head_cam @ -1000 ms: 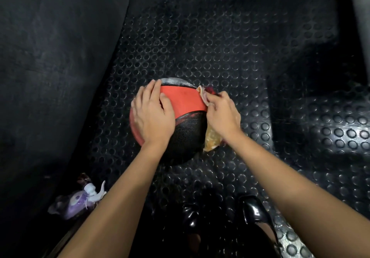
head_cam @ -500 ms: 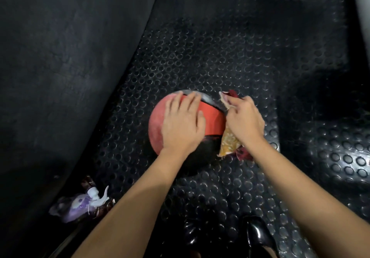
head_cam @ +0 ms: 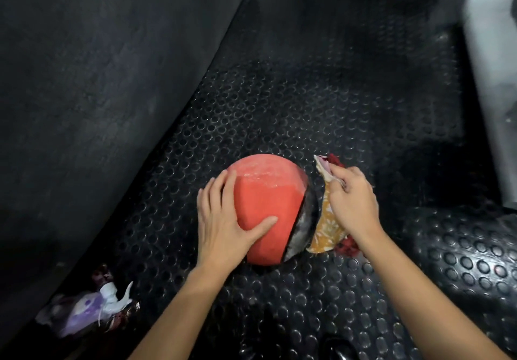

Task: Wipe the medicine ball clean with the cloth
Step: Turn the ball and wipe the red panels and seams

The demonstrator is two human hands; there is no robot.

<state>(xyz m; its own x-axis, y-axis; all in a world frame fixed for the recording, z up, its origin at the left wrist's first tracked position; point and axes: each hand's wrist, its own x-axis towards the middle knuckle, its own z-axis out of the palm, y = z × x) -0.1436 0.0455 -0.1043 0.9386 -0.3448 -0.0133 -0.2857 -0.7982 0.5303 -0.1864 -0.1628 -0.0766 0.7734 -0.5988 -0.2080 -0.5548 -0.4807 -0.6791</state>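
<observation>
Sitting on the black studded rubber floor mat (head_cam: 279, 108), the medicine ball (head_cam: 268, 208) shows mostly its red panel to the head camera, with a narrow black band curving down its right side and a pale, dusty-looking smear near the top. Spread flat against the ball's left flank is the left hand (head_cam: 223, 220) — fingers straight and reaching up over the curve, thumb stretched across the red surface, so its grip is open and pressing rather than curled. Just right of the ball, the right hand (head_cam: 354, 203) has its fingers bent and its grip closed around the cloth (head_cam: 326, 228), a yellow-orange floral fabric with dark red parts showing above and below the hand. The cloth hangs alongside the ball's black band; whether it actually touches the ball there is hard to tell. Both bare forearms come up from the bottom edge. Farther out, at lower left, a small heap of purple and white rags (head_cam: 89, 309) lies at the mat's edge, beside a dark sloping wall — and a pale blurred object (head_cam: 492, 80) stands at the upper right.
</observation>
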